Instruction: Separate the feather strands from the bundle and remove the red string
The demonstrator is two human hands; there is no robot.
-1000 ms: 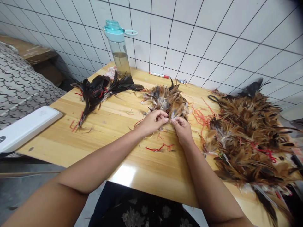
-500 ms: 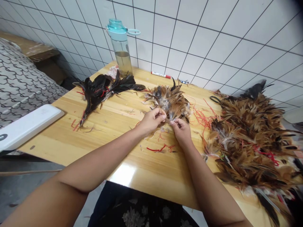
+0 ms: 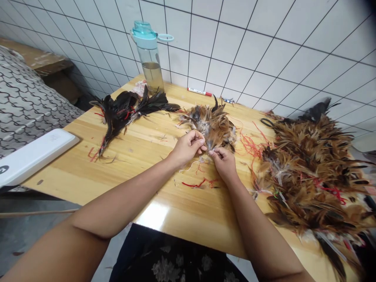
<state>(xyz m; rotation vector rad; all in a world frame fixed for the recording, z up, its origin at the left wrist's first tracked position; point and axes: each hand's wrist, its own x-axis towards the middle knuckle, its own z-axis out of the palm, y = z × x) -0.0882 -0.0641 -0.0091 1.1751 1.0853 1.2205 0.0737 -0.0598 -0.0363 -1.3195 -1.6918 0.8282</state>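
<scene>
A loose pile of brown feathers [image 3: 220, 125] lies on the wooden table [image 3: 147, 164], in front of both hands. My right hand [image 3: 223, 161] pinches the base of a brown feather tuft [image 3: 213, 144] between thumb and forefinger. Just left of it, my left hand [image 3: 190, 147] is closed with thumb and fingertips together; what it holds, if anything, is too small to make out. Below the hands lie a thin white thread [image 3: 189, 167] and scraps of red yarn [image 3: 194, 185].
At the right is a large heap of brown feather bunches [image 3: 317, 156], beside tangled red string [image 3: 252, 145]. Black feathers [image 3: 123, 109] lie on the left, near a water bottle [image 3: 149, 58]. A red-capped marker [image 3: 199, 92] rests by the tiled wall; a white device [image 3: 38, 154] sits at the left edge.
Both hands have shifted very slightly to the left, and the tuft in my right hand with them. The rest lies as before.
</scene>
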